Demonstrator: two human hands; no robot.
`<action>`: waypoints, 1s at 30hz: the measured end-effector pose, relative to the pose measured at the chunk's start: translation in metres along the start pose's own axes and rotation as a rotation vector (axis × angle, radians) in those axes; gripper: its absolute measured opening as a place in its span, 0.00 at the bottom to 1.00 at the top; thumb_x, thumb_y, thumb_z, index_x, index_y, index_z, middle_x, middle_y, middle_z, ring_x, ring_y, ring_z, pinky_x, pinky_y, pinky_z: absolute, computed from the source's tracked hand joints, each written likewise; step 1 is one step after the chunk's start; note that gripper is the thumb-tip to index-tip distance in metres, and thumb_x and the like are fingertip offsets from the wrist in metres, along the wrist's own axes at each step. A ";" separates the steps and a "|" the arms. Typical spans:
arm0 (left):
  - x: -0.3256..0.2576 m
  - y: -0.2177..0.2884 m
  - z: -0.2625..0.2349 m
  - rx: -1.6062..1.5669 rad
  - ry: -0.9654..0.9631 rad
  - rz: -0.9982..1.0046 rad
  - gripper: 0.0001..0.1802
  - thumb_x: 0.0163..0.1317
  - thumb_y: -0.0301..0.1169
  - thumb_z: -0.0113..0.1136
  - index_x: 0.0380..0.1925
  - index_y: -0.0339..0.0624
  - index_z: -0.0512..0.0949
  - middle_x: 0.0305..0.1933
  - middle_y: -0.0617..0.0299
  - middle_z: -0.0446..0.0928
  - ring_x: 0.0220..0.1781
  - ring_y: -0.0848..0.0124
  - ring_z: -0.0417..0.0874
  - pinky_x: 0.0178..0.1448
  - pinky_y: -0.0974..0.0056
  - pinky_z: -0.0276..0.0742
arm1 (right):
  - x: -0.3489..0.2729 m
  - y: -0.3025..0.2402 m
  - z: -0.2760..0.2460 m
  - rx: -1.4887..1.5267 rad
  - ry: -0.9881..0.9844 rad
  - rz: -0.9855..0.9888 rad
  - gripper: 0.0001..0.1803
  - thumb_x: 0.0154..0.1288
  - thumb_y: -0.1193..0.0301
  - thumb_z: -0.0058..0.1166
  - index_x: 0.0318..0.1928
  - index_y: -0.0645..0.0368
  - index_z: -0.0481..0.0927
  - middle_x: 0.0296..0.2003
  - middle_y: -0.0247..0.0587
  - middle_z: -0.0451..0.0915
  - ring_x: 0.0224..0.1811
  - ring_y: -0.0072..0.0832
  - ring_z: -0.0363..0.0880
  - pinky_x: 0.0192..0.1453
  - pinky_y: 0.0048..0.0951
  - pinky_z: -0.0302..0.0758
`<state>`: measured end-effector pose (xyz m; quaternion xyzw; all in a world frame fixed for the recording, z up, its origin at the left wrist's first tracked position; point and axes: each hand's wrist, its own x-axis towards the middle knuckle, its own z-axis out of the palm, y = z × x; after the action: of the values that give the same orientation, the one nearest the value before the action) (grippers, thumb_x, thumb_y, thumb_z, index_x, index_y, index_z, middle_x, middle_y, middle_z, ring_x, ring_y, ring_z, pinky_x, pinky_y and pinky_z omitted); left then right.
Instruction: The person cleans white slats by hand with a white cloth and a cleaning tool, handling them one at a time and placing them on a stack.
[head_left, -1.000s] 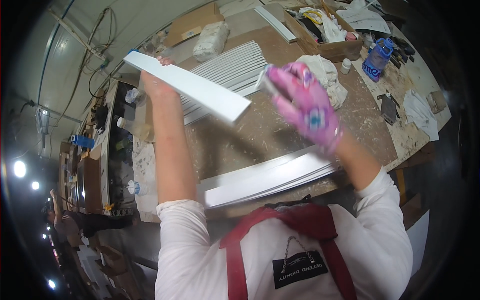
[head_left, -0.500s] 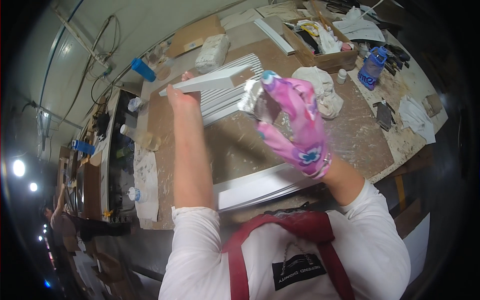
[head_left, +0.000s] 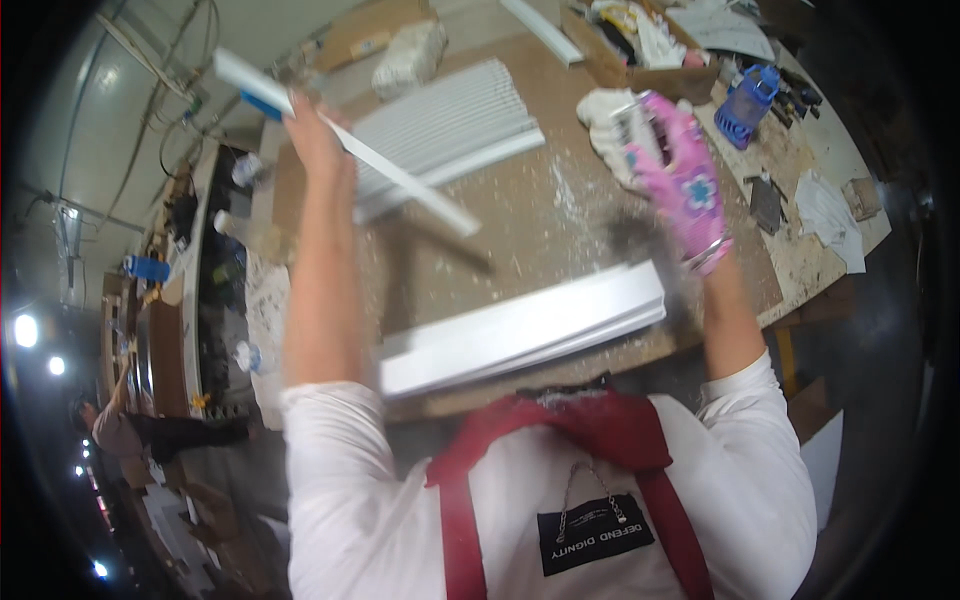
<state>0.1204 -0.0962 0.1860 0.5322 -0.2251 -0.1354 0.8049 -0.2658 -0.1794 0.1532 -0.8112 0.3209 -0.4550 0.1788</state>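
Spreads out as a worn bench [head_left: 800, 270] topped with a brown, white-scuffed board [head_left: 540, 230]. Carries a stack of flat white strips [head_left: 530, 325] along the near edge and a row of white slats [head_left: 450, 120] farther back. Bears a pale bundle [head_left: 410, 58] behind these, plus, toward the right, an open brown box [head_left: 665, 82] and a blue bottle [head_left: 745, 110].

Left hand [head_left: 320, 140] raised, gripping; right hand [head_left: 685, 180] well apart, curled.
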 end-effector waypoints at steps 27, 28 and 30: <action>-0.181 -0.118 -0.070 0.750 -1.903 -0.197 0.26 0.63 0.46 0.51 0.53 0.37 0.71 0.50 0.41 0.73 0.54 0.47 0.73 0.58 0.49 0.68 | -0.050 0.080 0.001 0.188 -0.265 0.313 0.27 0.67 0.74 0.49 0.66 0.63 0.63 0.65 0.41 0.64 0.67 0.30 0.62 0.69 0.28 0.57; -0.167 -0.120 -0.064 0.807 -1.976 -0.399 0.28 0.63 0.50 0.49 0.54 0.38 0.71 0.53 0.43 0.73 0.56 0.48 0.73 0.60 0.51 0.67 | -0.052 0.080 0.001 0.229 -0.268 0.313 0.27 0.67 0.74 0.49 0.66 0.62 0.63 0.65 0.41 0.64 0.66 0.30 0.62 0.68 0.29 0.57; -0.130 -0.099 -0.052 0.940 -1.955 -0.631 0.33 0.63 0.55 0.48 0.57 0.40 0.70 0.58 0.46 0.72 0.60 0.51 0.72 0.63 0.54 0.66 | -0.052 0.087 0.006 0.300 -0.284 0.314 0.27 0.67 0.73 0.48 0.66 0.62 0.63 0.64 0.41 0.64 0.66 0.30 0.62 0.68 0.29 0.57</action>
<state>0.0371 -0.0349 0.0496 0.4812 -0.6423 -0.5928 -0.0669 -0.3110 -0.2074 0.0673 -0.7716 0.3436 -0.3455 0.4090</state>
